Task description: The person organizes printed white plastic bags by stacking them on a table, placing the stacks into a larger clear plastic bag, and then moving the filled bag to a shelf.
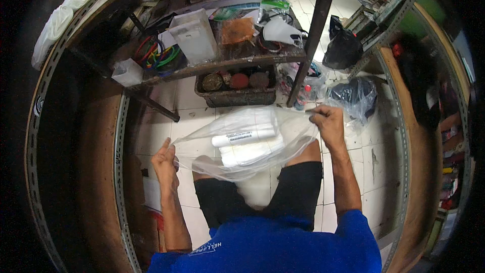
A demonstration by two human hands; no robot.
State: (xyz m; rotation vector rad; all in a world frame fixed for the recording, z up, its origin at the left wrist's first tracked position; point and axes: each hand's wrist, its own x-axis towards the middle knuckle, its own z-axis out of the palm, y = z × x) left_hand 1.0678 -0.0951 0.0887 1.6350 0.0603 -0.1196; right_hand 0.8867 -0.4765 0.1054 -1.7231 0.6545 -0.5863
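Note:
Stretched between my two hands is a large clear plastic bag [197, 141], held above my knees. Inside it lie folded white plastic bundles [252, 146], stacked together, with a line of dark print on one of them. My left hand [165, 161] pinches the bag's left end. My right hand [328, 124] is closed on the opposite upper corner, with thumb and fingers pressed together. The bag sags a little in the middle under the bundles.
Ahead stands a low shelf with a white plastic container [194, 38], coloured cable loops [156, 53] and an orange piece [237, 31]. Beneath it is a dark crate [235, 96]. A bottle with a red cap [303, 98] and a plastic-wrapped dark bundle [353, 98] are at right.

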